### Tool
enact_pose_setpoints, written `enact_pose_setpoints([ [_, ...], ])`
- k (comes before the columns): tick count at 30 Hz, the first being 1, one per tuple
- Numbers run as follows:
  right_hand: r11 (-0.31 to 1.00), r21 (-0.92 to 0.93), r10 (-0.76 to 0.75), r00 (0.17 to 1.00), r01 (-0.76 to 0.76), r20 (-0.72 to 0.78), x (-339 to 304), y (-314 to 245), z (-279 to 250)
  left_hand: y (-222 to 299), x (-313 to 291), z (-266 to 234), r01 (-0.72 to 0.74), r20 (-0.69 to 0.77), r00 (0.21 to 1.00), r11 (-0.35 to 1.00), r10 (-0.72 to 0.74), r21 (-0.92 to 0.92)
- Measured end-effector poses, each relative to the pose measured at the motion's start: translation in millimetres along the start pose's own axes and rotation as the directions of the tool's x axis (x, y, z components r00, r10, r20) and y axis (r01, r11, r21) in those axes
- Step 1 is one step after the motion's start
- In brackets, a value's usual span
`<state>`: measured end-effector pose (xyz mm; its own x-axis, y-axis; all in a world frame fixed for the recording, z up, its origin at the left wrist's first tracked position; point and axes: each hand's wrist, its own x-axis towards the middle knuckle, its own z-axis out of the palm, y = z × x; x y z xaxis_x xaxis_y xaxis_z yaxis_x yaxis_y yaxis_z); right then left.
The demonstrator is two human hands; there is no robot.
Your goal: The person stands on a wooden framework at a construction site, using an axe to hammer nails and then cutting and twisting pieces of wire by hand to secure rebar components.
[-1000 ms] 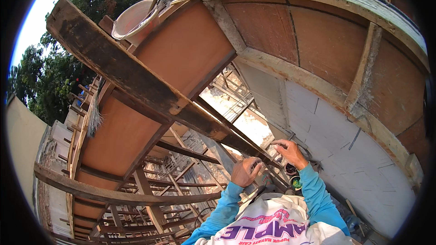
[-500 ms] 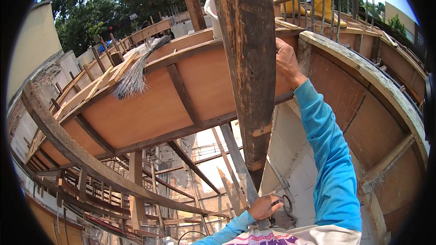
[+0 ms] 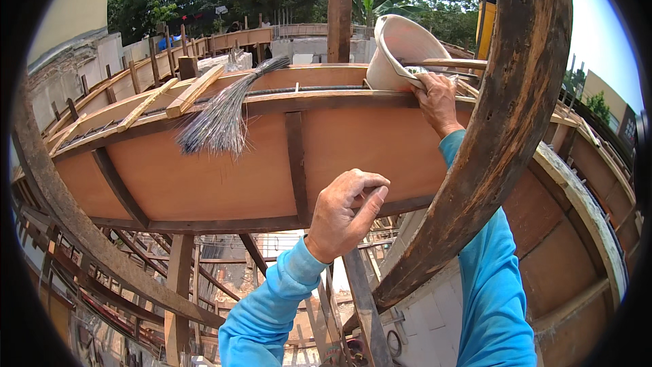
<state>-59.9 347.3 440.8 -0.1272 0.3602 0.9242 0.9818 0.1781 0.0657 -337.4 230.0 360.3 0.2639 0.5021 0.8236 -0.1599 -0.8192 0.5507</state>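
Observation:
In front of me my left hand (image 3: 346, 214) is raised with fingers curled and thumb close to the forefinger; anything pinched there is too small to make out. My right hand (image 3: 440, 102) reaches past a dark, weathered wooden post (image 3: 506, 109) to the mouth of a tilted whitish bucket (image 3: 387, 71). Its fingers are bent at the bucket's lower rim, and what they grip is hidden. A wooden handle (image 3: 455, 63) sticks out of the bucket toward the post. Left of the bucket, a bundle of thin tie wire (image 3: 221, 115) hangs over the formwork edge.
Plywood formwork (image 3: 224, 163) with dark battens crosses ahead of me. Loose wood strips (image 3: 193, 92) lie on its top. A curved timber (image 3: 88, 211) runs along the left, and a grey brace (image 3: 365, 306) rises below my left hand. Struts and a lower level show underneath.
My left hand has risen from the brace at the bottom to mid-view. My right hand has moved from the post's side to the bucket. The view has shifted, putting the post farther right.

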Motion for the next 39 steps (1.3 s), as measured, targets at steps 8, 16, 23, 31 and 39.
enact_pose_setpoints([
  [8,1.0,-0.005,0.003,0.999,-0.003,0.048,-1.7,-21.1,-5.3,-90.9,251.8,16.7,0.201,-0.273,0.96,0.838,-0.065,0.508],
  [16,0.992,-0.105,-0.04,0.959,0.072,0.28,-14.3,-28.0,-18.6,-161.7,241.9,29.8,0.223,-0.033,0.956,0.797,-0.29,-0.562],
  [23,0.945,0.191,0.085,0.764,-0.265,0.639,46.5,-8.6,-44.8,-156.6,244.3,37.7,0.195,-0.093,0.953,0.816,-0.29,-0.544],
  [31,0.988,0.054,-0.157,0.934,0.147,0.322,83.3,-8.7,16.7,-142.9,235.2,32.1,0.185,-0.092,0.951,0.78,-0.296,-0.598],
  [39,0.989,-0.133,0.014,0.872,0.059,0.488,117.5,4.4,71.2,-150.6,238.2,31.2,0.16,-0.106,0.963,0.84,-0.249,-0.518],
])
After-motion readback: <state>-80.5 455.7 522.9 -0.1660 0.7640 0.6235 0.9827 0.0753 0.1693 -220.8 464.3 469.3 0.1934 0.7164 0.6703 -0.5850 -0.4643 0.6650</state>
